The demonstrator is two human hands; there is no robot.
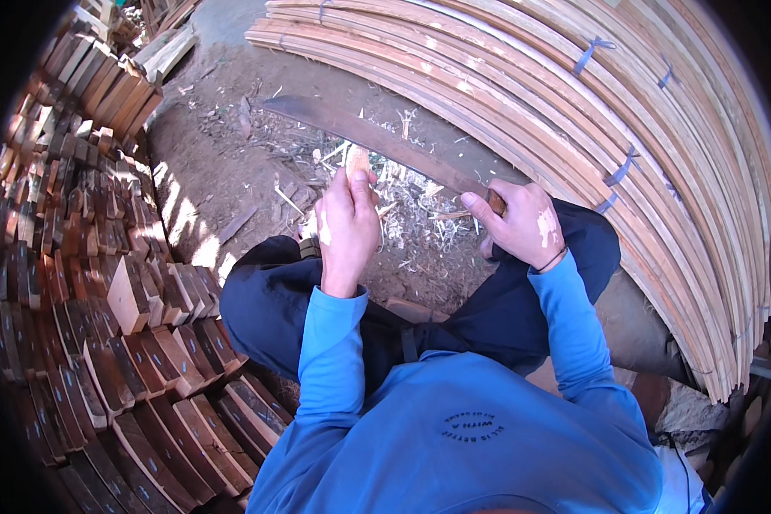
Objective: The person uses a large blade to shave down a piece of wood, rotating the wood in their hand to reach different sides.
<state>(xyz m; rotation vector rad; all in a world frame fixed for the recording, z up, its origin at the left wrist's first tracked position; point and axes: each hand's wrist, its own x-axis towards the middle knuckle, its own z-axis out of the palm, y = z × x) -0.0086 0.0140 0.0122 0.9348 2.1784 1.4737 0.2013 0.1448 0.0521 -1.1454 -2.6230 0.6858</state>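
My left hand point(346, 224) grips a small upright piece of pale wood point(356, 159), whose top pokes out above my fingers. My right hand point(522, 223) is closed around the wooden handle of a long dark machete point(368, 135). The blade runs up and to the left from that hand, passing just behind the top of the wood piece. Both hands are held in front of my crossed legs in dark trousers point(265, 308), and I wear a blue long-sleeved top.
Stacked reddish-brown wood blocks point(103, 291) fill the left side. Bundles of long curved pale slats point(625, 111), tied with blue straps, arc across the top and right. Wood shavings point(420, 214) litter the dirt ground ahead.
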